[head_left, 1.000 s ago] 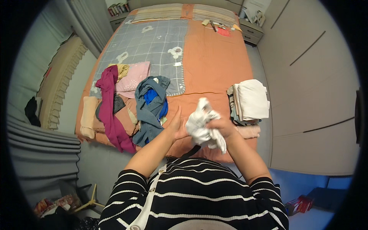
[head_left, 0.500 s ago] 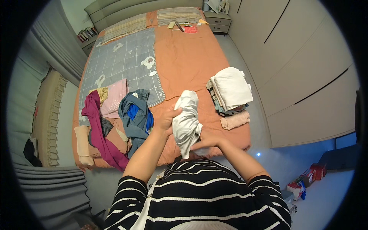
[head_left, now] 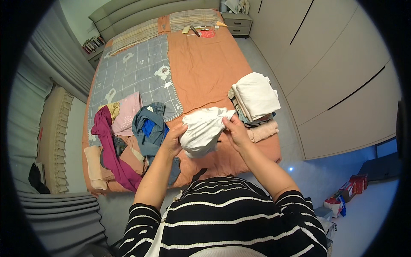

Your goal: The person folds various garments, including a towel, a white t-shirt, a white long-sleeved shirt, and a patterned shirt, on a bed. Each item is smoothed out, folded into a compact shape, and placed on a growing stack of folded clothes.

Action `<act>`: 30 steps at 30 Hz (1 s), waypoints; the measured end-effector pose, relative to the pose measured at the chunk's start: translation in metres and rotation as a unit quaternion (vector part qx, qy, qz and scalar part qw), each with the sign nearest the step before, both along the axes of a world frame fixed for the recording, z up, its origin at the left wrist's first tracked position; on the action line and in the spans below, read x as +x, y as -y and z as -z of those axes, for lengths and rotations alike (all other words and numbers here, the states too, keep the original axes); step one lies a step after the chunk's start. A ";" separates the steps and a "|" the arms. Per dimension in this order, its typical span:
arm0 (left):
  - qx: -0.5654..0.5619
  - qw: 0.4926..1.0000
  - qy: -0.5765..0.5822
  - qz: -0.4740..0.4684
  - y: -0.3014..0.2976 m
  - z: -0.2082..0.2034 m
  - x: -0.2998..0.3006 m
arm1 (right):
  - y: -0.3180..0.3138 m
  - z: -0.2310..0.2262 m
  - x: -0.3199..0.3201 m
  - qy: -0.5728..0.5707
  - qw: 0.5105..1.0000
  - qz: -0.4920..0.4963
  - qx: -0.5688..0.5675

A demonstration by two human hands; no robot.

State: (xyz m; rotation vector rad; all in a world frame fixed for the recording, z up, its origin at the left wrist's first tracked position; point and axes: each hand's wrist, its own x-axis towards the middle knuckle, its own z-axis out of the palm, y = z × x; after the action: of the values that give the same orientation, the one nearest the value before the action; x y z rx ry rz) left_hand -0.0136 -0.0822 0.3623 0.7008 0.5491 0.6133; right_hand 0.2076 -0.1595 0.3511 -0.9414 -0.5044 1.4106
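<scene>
Over the near edge of the bed I hold a bunched white garment [head_left: 203,132]; its exact kind does not show. My left hand [head_left: 174,138] grips its left side, thumb on top. My right hand [head_left: 234,129] pinches its upper right corner. To the left lie loose clothes: a blue denim garment [head_left: 150,122] with bright blue cloth inside, a long magenta garment [head_left: 112,147] and a pink spotted piece [head_left: 127,114]. On the right stands a folded stack topped with white cloth [head_left: 255,96], with a folded peach cloth [head_left: 263,131] beside its near side.
The bed has an orange sheet [head_left: 205,64] and a grey checked blanket [head_left: 139,68] on its left half. Small items and a red fan-shaped thing [head_left: 207,33] lie near the pillows [head_left: 192,19]. Wardrobe doors [head_left: 325,73] line the right; curtains [head_left: 64,214] hang left.
The white garment has turned from hanging lengthwise to lying crosswise between my hands. My right hand has moved up from its lower end to its upper right corner.
</scene>
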 end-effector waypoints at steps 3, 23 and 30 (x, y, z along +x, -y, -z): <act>0.136 0.943 -0.302 0.031 -0.013 0.050 -0.023 | -0.003 -0.020 -0.004 0.078 0.992 0.027 0.094; 0.070 0.997 -0.009 -0.037 -0.005 -0.023 0.016 | 0.035 0.000 -0.013 0.573 0.769 -0.251 0.133; 0.101 0.989 0.109 0.009 0.004 -0.070 0.014 | 0.008 -0.008 -0.028 0.600 0.767 -0.003 0.229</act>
State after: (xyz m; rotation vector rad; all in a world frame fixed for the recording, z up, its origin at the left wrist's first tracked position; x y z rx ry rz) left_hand 0.0000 -0.0858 0.4321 0.8167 0.2800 0.7257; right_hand 0.1795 -0.1673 0.3590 -1.3364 -1.7135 0.4399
